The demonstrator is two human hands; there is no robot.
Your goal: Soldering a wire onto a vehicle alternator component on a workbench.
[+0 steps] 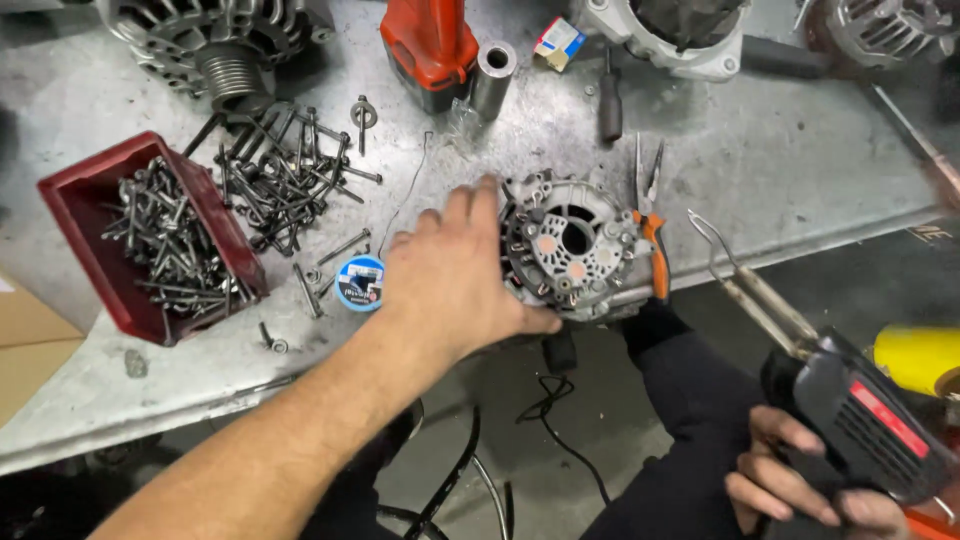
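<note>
Two hands are in play, and the bench runs like this from the left. Far left, a dark red plastic bin (150,240) sits at an angle on the metal workbench (800,160), loaded with long bolts. Just beside its right wall, a loose pile of bolts (285,175) is spread over the bench top, with an alternator (215,45) standing behind it at the back edge. Near the front edge lies a small blue-and-white spool of solder (359,282), just touching the heel side of my left hand (455,275).

That left hand lies flat, fingers spread wide, palm down, thumb stretched toward the bench edge; its fingertips press against the left side of the alternator rear housing (570,245), which rests at the front edge of the bench with its rectifier side facing up. It steadies the part rather than wrapping around it.

Behind it stand a red tool battery (430,45) and a short steel sleeve (493,75). Orange-handled pliers (650,225) lie touching the housing's right side.

Over to the right, below the bench edge, my right hand (800,490) is closed around the grip of a black soldering gun (860,415), its wire-loop tip (715,240) pointing up toward the bench edge, just right of the pliers.
</note>
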